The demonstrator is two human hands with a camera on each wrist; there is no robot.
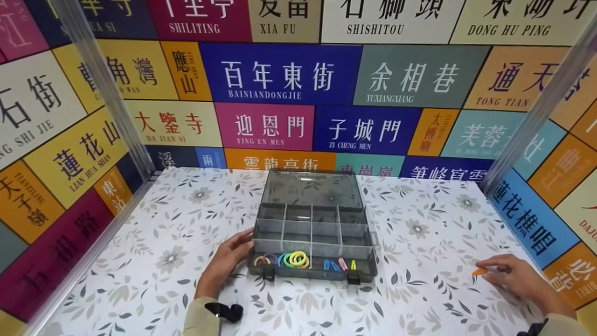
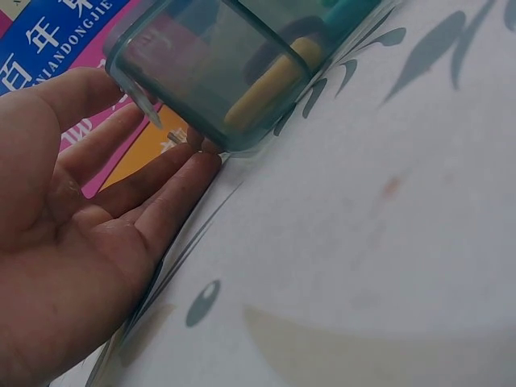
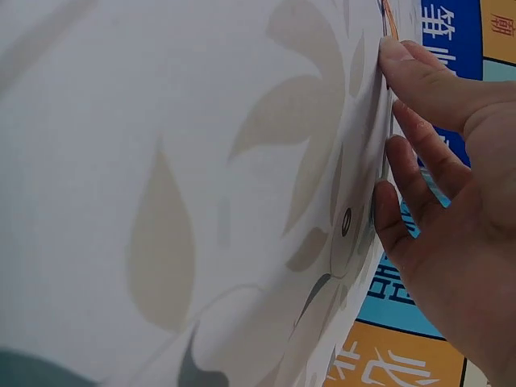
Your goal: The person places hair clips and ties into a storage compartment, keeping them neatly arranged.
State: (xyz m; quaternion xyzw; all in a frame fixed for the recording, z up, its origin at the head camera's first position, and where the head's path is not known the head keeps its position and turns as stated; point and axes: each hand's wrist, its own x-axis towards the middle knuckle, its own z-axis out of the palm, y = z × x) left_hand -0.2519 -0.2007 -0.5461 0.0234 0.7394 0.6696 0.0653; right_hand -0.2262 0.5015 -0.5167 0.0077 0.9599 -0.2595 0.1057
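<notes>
A smoky clear compartment box (image 1: 298, 227) lies in the middle of the table, its lid (image 1: 313, 190) swung back. Coloured hair ties (image 1: 298, 259) fill part of its front left compartment. Several small hair clips (image 1: 343, 264), blue, pink and yellow, lie in the front right one. My left hand (image 1: 225, 263) rests against the box's left side; the left wrist view shows its loosely bent fingers (image 2: 181, 181) touching the lower corner. Far to the right, my right hand (image 1: 517, 277) pinches an orange hair clip (image 1: 479, 271) between thumb and forefinger, close over the table.
A white cloth with grey leaves and flowers covers the table (image 1: 419, 289). Colourful panels with place names (image 1: 282, 74) wall it in at the back and both sides. Clear corner posts (image 1: 116, 93) stand at the back. Two latches (image 1: 354, 278) hang at the box's front.
</notes>
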